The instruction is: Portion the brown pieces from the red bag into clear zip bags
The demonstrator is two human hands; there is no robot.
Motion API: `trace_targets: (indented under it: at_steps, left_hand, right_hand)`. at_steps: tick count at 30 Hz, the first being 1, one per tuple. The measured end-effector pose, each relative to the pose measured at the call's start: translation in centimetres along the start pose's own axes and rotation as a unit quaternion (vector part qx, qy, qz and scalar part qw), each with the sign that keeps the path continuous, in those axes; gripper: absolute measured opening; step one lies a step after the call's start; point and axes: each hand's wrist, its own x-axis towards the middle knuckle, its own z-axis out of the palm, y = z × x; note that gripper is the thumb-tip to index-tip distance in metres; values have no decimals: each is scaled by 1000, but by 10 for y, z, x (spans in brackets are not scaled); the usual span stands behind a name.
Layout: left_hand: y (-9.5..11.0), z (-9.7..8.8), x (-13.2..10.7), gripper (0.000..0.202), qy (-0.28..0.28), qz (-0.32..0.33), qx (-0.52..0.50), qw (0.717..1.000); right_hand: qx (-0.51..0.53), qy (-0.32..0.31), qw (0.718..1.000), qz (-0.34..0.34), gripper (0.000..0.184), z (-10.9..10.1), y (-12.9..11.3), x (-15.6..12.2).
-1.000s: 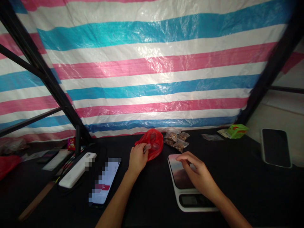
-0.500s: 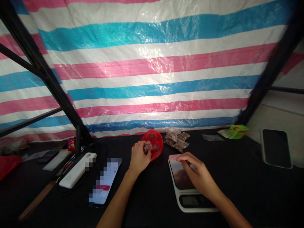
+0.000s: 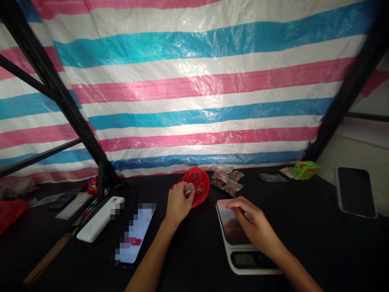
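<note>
My left hand (image 3: 178,202) is at the near-left rim of a red plastic bag (image 3: 205,196) standing open on the black table. A small clear plastic packet (image 3: 189,189) is pinched between its thumb and fingers; the contents are blurred. More small packets (image 3: 199,190) lie inside the red bag. My right hand (image 3: 251,219) hovers over the plate of a white-edged kitchen scale (image 3: 226,223), thumb and index fingertip together with nothing visible between them. It partly covers the scale's plate and buttons. Behind the scale lie several clear zip bags of brown bits (image 3: 232,186).
A lit phone (image 3: 136,233) and a white power bank (image 3: 100,219) lie to the left, near a black metal frame post (image 3: 75,125). At the right are a green box (image 3: 305,170), a flat clear bag (image 3: 273,177) and a dark-screened phone (image 3: 356,192). A striped tarp (image 3: 197,93) hangs behind.
The packet in my left hand shows more clearly now, lifted slightly at the fingertips. My right hand has stayed over the scale. The whole view has shifted slightly.
</note>
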Motion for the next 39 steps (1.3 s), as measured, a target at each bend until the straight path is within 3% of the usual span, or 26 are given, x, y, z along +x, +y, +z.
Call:
trace_targets:
  at_steps: [14, 25, 28, 31, 34, 39]
  left_hand:
    - [-11, 6, 0, 15, -33, -28, 15, 999]
    - [-1, -2, 1, 25, 51, 6, -51, 997]
    - [5, -2, 0, 24, 67, -6, -132, 989]
    - [13, 4, -6, 25, 65, -18, -268, 961]
    - [25, 16, -20, 27, 23, -11, -348, 937]
    - [41, 33, -44, 35, -51, 68, -390, 917]
  right_hand:
    - [4, -5, 1000, 1, 20, -2, 0, -1]
    - [10, -5, 1000, -5, 19, -3, 1, -2]
    - [5, -8, 1000, -8, 19, -3, 1, -2]
    - [-8, -10, 1000, -8, 20, -1, -1, -2]
    - [-23, -2, 1000, -7, 18, 2, -8, -5]
    - [-47, -42, 997, -35, 31, 10, -26, -11]
